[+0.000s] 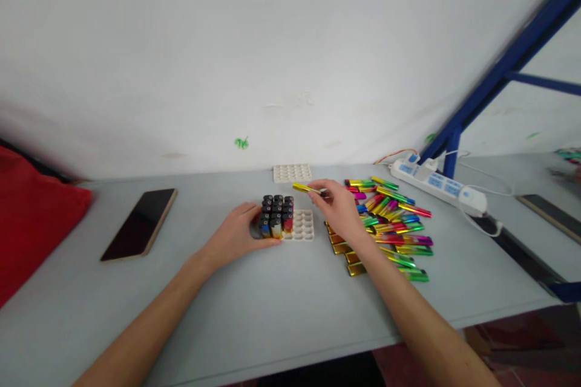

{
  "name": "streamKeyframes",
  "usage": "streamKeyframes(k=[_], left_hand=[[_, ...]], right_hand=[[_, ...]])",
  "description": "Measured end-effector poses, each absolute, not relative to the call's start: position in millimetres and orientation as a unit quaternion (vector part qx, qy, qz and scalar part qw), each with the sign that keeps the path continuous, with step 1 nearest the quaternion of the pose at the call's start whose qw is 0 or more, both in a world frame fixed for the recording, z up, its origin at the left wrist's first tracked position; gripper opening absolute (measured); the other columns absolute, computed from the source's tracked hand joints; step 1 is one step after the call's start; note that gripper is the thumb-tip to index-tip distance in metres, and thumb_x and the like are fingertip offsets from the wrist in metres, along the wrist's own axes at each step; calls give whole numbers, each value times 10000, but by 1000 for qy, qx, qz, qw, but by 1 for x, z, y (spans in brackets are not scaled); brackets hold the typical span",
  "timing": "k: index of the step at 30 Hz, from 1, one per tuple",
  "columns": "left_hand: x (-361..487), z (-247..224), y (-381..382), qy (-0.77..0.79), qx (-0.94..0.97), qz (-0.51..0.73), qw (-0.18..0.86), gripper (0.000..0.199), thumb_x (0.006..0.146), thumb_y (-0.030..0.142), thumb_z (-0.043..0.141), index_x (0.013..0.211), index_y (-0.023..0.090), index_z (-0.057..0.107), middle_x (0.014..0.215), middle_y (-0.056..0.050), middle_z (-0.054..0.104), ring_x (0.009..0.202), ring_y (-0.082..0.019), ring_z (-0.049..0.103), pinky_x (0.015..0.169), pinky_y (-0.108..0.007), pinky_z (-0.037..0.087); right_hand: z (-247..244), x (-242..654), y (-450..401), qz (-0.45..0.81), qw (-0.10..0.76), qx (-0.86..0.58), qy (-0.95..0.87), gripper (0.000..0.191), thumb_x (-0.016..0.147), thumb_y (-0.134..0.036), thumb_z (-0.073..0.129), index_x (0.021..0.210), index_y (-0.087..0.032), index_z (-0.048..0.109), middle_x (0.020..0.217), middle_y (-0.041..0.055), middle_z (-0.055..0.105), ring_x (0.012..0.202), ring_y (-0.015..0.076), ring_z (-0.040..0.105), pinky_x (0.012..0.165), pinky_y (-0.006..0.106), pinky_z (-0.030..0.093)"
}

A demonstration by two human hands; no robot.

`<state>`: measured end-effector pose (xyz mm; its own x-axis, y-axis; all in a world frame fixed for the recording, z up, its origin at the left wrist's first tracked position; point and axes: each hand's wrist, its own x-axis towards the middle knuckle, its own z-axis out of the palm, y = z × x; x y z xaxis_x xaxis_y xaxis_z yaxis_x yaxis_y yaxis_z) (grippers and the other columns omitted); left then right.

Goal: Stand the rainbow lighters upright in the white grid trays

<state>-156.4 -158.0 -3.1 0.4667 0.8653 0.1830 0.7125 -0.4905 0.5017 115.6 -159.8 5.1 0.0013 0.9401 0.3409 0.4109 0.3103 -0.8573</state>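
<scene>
A white tray (303, 225) with round-cornered pockets lies on the table, its left part filled with several upright lighters (276, 210) with black tops. My left hand (238, 231) curves round the left side of this group, the thumb along the tray's front edge and the fingers behind the lighters. In my right hand (334, 202) a shiny yellow lighter (301, 187) is pinched, raised above the tray's back right part and tilted nearly flat. To the right lies a loose pile of lighters (393, 224) in metallic gold, green, red, blue and purple, partly hidden by my right forearm.
A second white tray (292, 173) lies against the wall. A phone (140, 224) is at the left, near a red cloth item (36, 211). At the right are a white power strip (438, 186) with cables and a blue metal frame (481, 94).
</scene>
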Motion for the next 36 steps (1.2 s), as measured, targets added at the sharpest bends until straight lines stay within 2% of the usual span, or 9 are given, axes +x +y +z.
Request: streamKeyframes(k=[4,7,9,12,15,18,24,29,36], left_hand=[[-154,-8,-158,497,827,209,158,675,706,721,828,1116,193,734,1165,-139,769,1154,-383,696,1062,-521,534],[-152,-10,-157,506,824,208,149,686,723,740,804,1117,183,731,1160,-148,766,1140,-384,696,1049,-529,539],[-151,-10,-157,507,823,211,148,676,713,735,812,1092,180,737,1146,-148,769,1118,-381,702,1038,-528,545],[-152,-8,-156,502,821,218,160,656,708,708,828,1107,194,748,1171,-141,777,1125,-378,705,1041,-528,550],[-152,-8,-155,499,819,226,169,652,702,693,837,1134,212,753,1194,-130,783,1143,-373,705,1052,-526,550],[-153,-10,-153,490,826,228,161,645,699,717,825,1107,223,753,1175,-114,789,1121,-363,717,1029,-508,568],[-154,-11,-152,488,829,230,144,645,709,701,828,1100,194,745,1157,-140,782,1118,-379,719,1027,-522,569],[-153,-8,-154,499,824,226,147,615,692,699,830,1050,206,750,1107,-129,782,1082,-380,718,988,-526,578],[-154,-7,-156,496,824,226,157,631,708,699,824,1085,200,743,1130,-133,777,1091,-367,710,993,-512,571]], right_hand=[[11,108,-160,422,579,-466,-520,403,793,-500,837,1065,-214,753,881,21,714,789,177,655,798,327,545],[13,102,-162,493,605,-438,-447,442,761,-591,843,964,-210,746,879,17,704,817,166,627,778,299,533],[16,99,-164,531,610,-411,-421,462,776,-651,814,883,-215,706,895,18,693,837,164,624,748,281,530],[21,96,-168,599,583,-365,-410,497,806,-707,773,891,-241,622,796,-13,634,727,150,596,650,265,503],[23,96,-169,630,543,-363,-420,548,815,-777,714,937,-267,557,664,-75,476,560,119,447,534,240,415],[17,96,-168,573,524,-427,-462,581,847,-828,615,835,-259,496,604,-103,325,500,101,285,474,232,281],[8,92,-170,298,507,-549,-594,551,960,-607,538,600,-237,345,558,-67,318,571,109,326,563,284,231],[8,84,-175,296,469,-566,-611,393,892,-461,494,599,-246,346,562,-67,328,556,111,330,557,285,232],[14,84,-179,279,466,-552,-633,466,961,-576,510,659,-242,389,576,-76,347,573,116,338,576,279,246]])
